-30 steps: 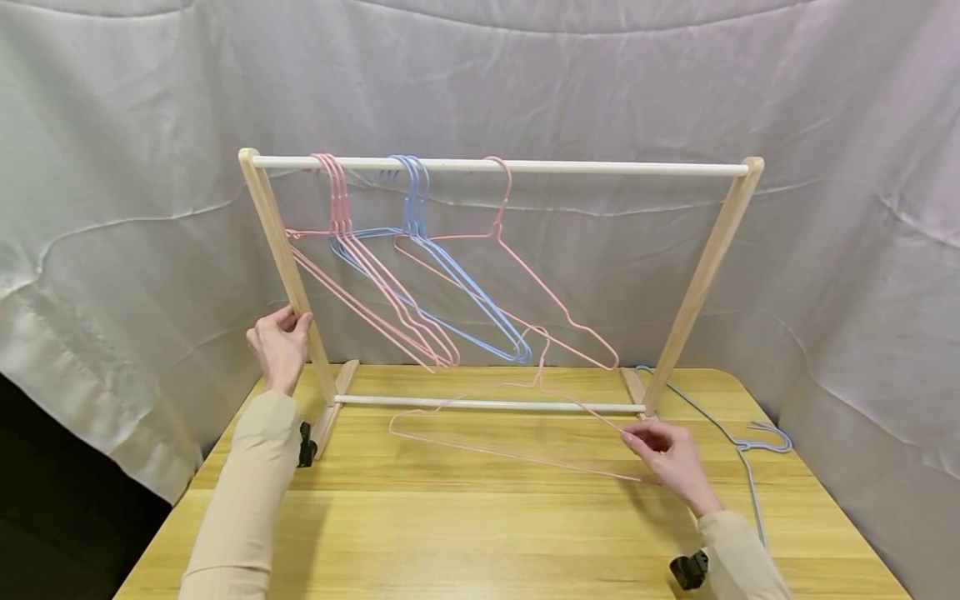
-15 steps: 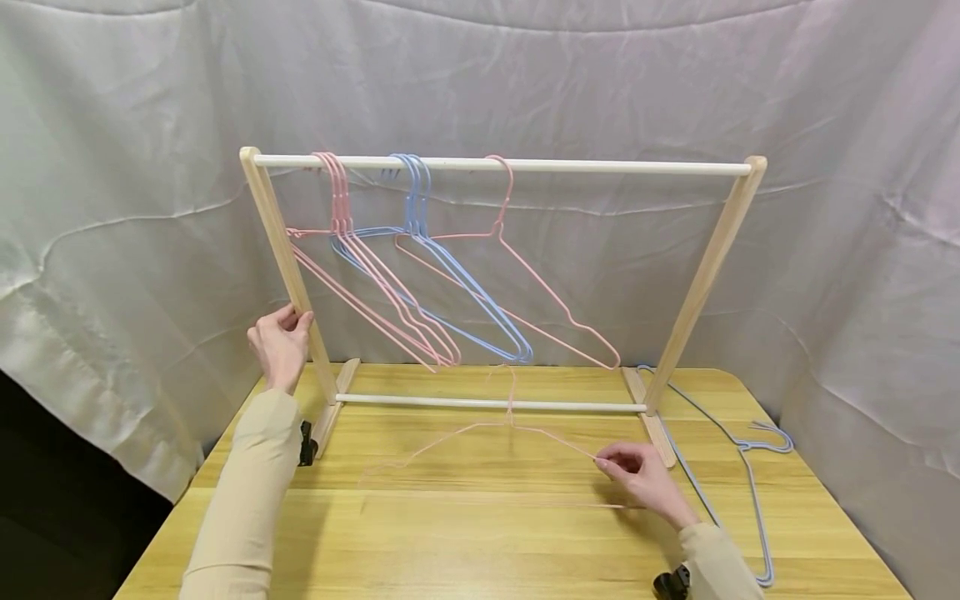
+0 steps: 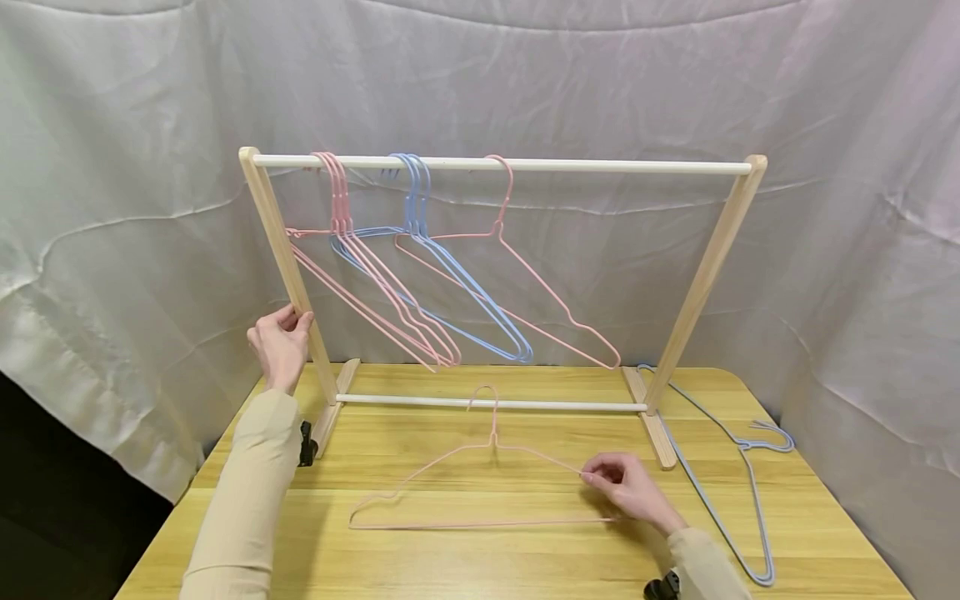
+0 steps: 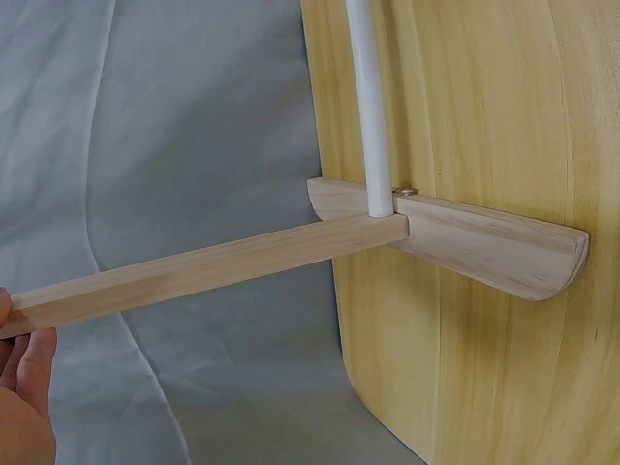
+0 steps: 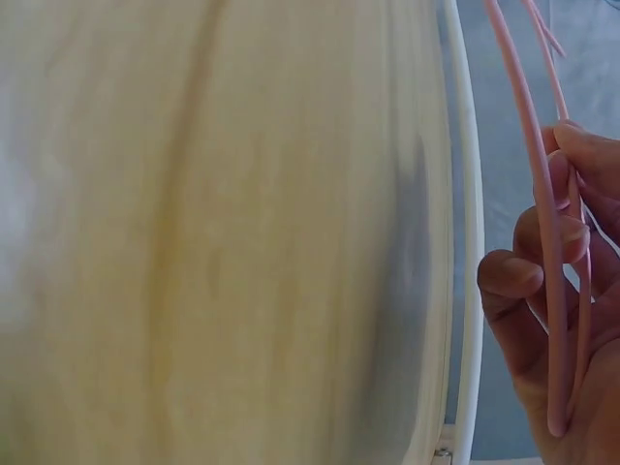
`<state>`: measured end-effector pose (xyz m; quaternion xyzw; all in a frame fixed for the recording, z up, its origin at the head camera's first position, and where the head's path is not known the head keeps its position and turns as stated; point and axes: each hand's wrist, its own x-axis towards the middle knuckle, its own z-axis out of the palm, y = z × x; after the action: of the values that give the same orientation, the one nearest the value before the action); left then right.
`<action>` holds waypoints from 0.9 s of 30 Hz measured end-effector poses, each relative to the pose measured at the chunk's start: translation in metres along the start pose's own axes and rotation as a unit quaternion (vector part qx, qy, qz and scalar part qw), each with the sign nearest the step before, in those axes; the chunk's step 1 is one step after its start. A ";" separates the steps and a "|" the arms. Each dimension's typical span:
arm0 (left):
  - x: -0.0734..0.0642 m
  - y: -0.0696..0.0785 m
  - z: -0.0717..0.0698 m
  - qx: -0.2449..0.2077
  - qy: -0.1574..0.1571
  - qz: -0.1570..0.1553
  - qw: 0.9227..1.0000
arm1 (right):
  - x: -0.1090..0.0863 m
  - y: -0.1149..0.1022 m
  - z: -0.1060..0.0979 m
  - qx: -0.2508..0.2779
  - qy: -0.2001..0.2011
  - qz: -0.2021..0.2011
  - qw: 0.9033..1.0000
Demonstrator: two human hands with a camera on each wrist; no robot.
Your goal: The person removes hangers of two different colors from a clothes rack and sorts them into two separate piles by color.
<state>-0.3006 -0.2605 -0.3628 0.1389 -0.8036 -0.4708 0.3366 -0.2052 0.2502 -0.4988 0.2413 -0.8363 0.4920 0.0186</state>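
Observation:
My left hand (image 3: 279,346) grips the left wooden post (image 3: 279,235) of a clothes rack partway up; its fingertips also show on the post in the left wrist view. With my right hand (image 3: 628,490) I pinch a pink wire hanger (image 3: 450,454) by its right shoulder, low over the table in front of the rack. Its hook points up and away from me. In the right wrist view the pink hanger (image 5: 542,194) runs between thumb and curled fingers. Pink hangers (image 3: 342,200) and blue hangers (image 3: 417,200) hang in groups from the white top rod (image 3: 600,166), with one pink hanger (image 3: 506,196) apart.
Blue hangers (image 3: 756,500) lie overlapping on the table's right side, beside the rack's right foot (image 3: 658,437). The rack's white lower rod (image 3: 450,402) crosses behind the held hanger. A grey curtain (image 3: 585,92) hangs behind the wooden table (image 3: 480,575).
My right hand has moved left and toward me, carrying the pink hanger away from the rack. The hanger has turned to face me more squarely. The left hand has stayed on the post.

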 end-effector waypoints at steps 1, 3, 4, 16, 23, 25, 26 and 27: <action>0.000 0.000 0.000 0.001 0.001 0.001 1.000 | 0.000 0.000 0.001 0.001 -0.005 0.005 1.000; 0.000 -0.001 0.000 0.001 0.001 0.003 1.000 | 0.000 0.000 0.001 0.000 -0.019 0.015 1.000; 0.000 0.000 0.000 0.001 0.002 0.004 1.000 | 0.001 0.000 0.002 -0.001 -0.026 0.021 0.999; 0.000 0.001 -0.001 0.003 -0.001 0.000 1.000 | 0.003 0.003 0.009 -0.026 -0.094 0.043 0.994; 0.000 0.000 -0.001 0.003 0.002 0.004 1.000 | 0.003 0.004 0.010 -0.038 -0.103 0.028 0.994; 0.000 0.000 -0.001 0.002 0.003 0.005 1.000 | 0.003 0.005 0.011 -0.040 -0.104 0.026 0.993; 0.000 0.000 -0.001 0.002 0.004 0.006 1.000 | 0.003 0.005 0.011 -0.040 -0.104 0.026 0.993; 0.000 0.000 -0.001 0.002 0.004 0.007 1.000 | 0.003 0.005 0.011 -0.040 -0.105 0.026 0.993</action>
<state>-0.3004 -0.2611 -0.3625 0.1359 -0.8041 -0.4664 0.3426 -0.2081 0.2419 -0.5081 0.2688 -0.8588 0.4302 -0.0719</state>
